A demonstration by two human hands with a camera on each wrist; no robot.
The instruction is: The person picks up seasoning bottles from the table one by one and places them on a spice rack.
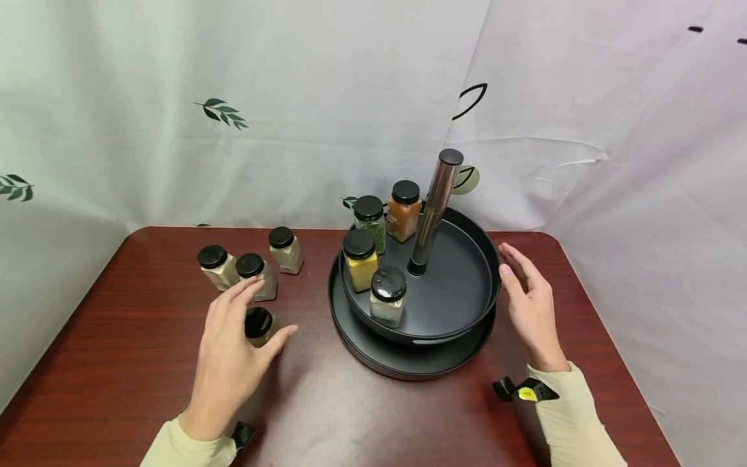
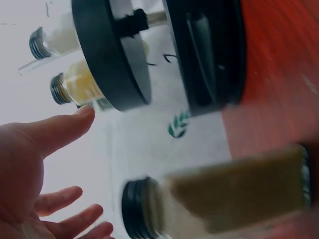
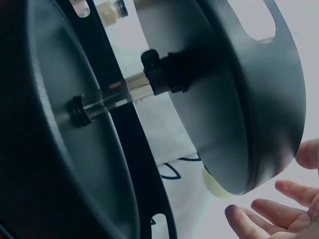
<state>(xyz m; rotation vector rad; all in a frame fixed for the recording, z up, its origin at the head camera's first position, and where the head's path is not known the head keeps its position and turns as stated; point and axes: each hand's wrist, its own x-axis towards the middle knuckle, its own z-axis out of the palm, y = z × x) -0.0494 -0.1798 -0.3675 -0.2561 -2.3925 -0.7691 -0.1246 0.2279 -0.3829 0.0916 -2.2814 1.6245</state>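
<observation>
My left hand [image 1: 233, 347] is spread, thumb apart from the fingers, around a black-capped spice jar [image 1: 259, 324] on the table. In the left wrist view, a gap shows between that hand and a jar [image 2: 219, 199] with pale brown contents. Beside the two-tier black turntable [image 1: 455, 292], my right hand [image 1: 532, 305] has loosely bent fingers at the upper tray's right rim; whether it touches cannot be told. Along the upper tray's left side stand jars with orange [image 1: 404, 217], green [image 1: 378, 232], yellow [image 1: 362, 269] and whitish [image 1: 387, 311] contents.
More jars stand at the table's back left: a pale one [image 1: 222, 275], a greyish one [image 1: 265, 285] and another [image 1: 288, 256]. A metal post [image 1: 434, 211] rises from the upper tray. The lower tray [image 1: 408, 370] lies beneath it on the reddish wooden table [image 1: 134, 363]. White curtains [image 1: 327, 78] hang behind.
</observation>
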